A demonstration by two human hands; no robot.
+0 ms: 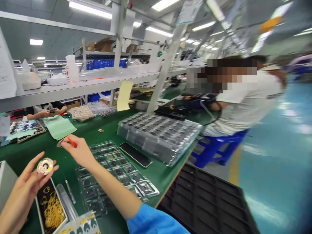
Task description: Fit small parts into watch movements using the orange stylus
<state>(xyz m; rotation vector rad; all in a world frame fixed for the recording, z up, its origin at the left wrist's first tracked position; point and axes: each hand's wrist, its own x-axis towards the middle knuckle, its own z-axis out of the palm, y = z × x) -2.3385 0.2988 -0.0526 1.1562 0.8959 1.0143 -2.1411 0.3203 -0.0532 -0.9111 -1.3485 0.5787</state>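
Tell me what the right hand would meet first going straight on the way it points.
Likely the green sheet on the green table; how high the right hand hovers above it is unclear.

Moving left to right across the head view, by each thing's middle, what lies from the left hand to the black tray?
Left hand, white-rimmed box of yellow rings, right hand, clear compartment tray, phone, stack of clear trays, black tray.
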